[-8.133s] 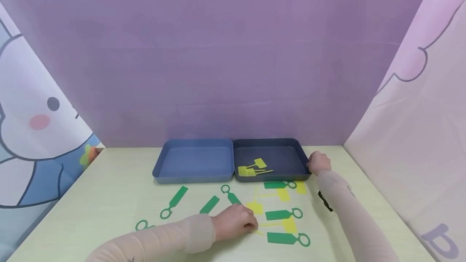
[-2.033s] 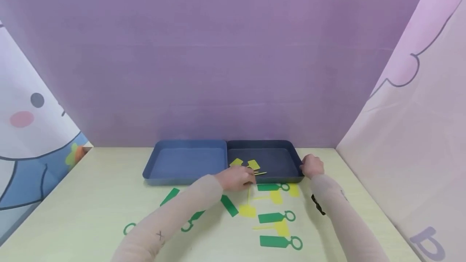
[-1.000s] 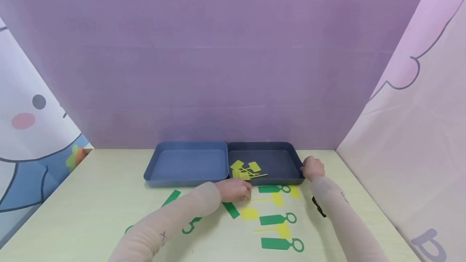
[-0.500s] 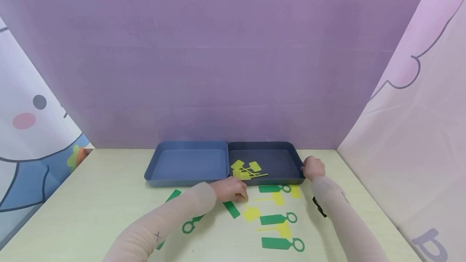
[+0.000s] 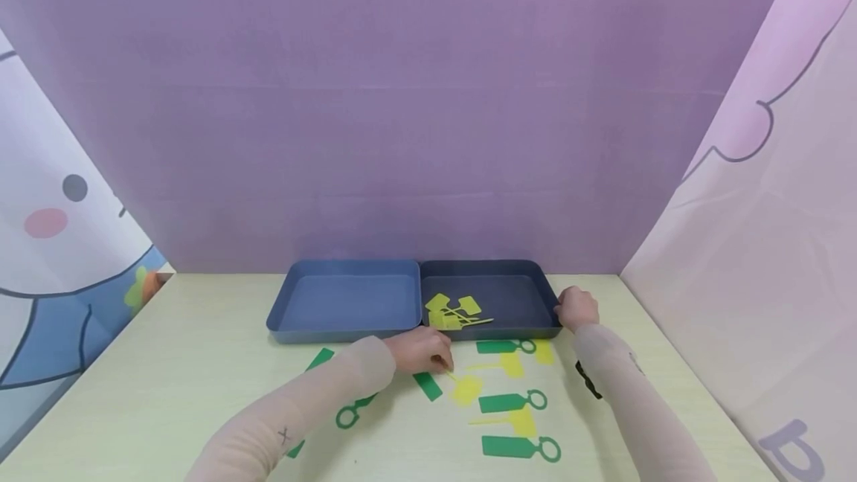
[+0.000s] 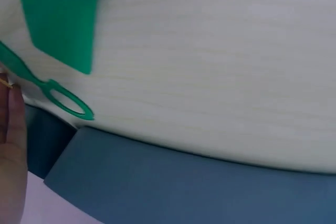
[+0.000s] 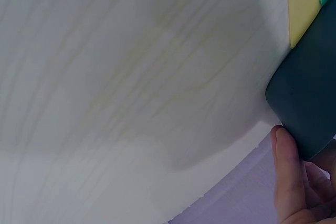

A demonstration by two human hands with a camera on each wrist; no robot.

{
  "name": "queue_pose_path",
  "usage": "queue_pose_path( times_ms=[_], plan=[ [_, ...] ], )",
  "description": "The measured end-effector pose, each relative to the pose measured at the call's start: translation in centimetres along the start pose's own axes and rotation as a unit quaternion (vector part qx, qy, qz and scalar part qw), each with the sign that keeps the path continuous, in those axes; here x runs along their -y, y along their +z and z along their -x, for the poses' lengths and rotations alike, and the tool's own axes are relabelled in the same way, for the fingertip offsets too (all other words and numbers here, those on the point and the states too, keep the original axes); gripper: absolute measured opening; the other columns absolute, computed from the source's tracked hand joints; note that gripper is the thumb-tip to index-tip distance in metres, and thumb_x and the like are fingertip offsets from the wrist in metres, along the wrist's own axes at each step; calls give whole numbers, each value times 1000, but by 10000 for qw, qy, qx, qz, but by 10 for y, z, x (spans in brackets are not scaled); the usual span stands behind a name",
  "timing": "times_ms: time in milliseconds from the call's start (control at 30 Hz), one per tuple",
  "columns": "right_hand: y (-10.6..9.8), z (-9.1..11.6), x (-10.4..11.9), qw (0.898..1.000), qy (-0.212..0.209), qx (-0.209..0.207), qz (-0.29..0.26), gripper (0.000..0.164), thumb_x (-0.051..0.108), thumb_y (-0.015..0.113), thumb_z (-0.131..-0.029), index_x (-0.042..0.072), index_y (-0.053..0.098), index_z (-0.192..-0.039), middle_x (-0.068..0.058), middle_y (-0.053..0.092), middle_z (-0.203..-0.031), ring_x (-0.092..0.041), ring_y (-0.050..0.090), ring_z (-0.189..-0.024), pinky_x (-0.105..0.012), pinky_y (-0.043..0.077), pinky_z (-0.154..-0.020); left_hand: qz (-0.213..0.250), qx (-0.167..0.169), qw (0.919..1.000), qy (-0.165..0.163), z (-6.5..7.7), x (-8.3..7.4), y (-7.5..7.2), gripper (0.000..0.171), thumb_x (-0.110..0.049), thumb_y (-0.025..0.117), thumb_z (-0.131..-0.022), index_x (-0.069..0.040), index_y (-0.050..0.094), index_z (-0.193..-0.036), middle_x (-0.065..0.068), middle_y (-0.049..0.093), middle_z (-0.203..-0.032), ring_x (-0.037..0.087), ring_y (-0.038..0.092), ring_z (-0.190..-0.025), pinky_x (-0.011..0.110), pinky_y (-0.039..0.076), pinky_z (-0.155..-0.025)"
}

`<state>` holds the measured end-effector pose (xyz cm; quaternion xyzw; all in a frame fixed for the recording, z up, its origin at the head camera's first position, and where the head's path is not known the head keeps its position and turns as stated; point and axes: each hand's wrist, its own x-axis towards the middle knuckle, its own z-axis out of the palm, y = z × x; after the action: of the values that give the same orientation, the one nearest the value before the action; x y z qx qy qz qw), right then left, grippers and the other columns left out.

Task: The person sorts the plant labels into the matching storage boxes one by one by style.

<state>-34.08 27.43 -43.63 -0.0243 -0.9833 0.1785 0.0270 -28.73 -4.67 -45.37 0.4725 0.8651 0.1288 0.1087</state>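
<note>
My left hand pinches the thin stem of a yellow T-shaped plant label, whose broad head lies on the table to the right of the fingers. In the left wrist view, fingers hold that thin stem at the left edge. My right hand grips the right wall of the dark tray; the right wrist view shows fingers at its corner. Several yellow labels lie piled at the dark tray's left front. Part of a green ring-ended tag shows beside my left hand.
A blue tray stands against the dark one. On the table lie more yellow labels and several green ring tags, some partly under the left sleeve. A small black item lies beside the right sleeve.
The left hand reached over the dark tray, where the yellow pile has grown, then came back to the table and took another yellow label's stem, turning the label. The right hand stayed on the tray.
</note>
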Motion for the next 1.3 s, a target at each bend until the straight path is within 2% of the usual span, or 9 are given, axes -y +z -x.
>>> queue_pose_path(
  times_ms=[333, 533, 833, 1300],
  plan=[
    [2, 0, 0, 10000, -4, 2, 29, 17, 7, 60, -84, -5, 66, -94, -23, 66, -96, -39, 61, -86, -50, 49, -77, 380, -147, 9985, -360, 3, -3, 5, 15, -15, 66, -84, -18, 73, -97, -11, 61, -85, -5, 52, -73, 9, 44, -66],
    [2, 0, 0, 10000, -13, 9, 17, 18, 6, 59, -83, -7, 65, -95, -24, 65, -97, -41, 60, -88, -51, 48, -78, 432, -230, 9981, -379, 8, -2, 3, 15, -16, 66, -84, -18, 73, -97, -11, 62, -85, -5, 54, -75, 10, 44, -67],
    [2, -2, -3, 10000, -83, -16, 30, 20, 6, 59, -83, -7, 65, -96, -25, 65, -97, -41, 60, -88, -51, 48, -78, 527, -158, 9967, -602, 10, -4, 4, 14, -14, 67, -83, -20, 74, -94, -13, 61, -80, -5, 53, -72, 10, 45, -66],
    [4, -2, -5, 10000, -30, -19, -1, 21, 6, 60, -83, -8, 64, -98, -26, 64, -98, -41, 60, -87, -49, 50, -76, 572, -289, 9967, -489, 11, -7, 4, 14, -13, 67, -83, -19, 74, -95, -13, 60, -80, -5, 52, -71, 10, 45, -65]
  ],
)
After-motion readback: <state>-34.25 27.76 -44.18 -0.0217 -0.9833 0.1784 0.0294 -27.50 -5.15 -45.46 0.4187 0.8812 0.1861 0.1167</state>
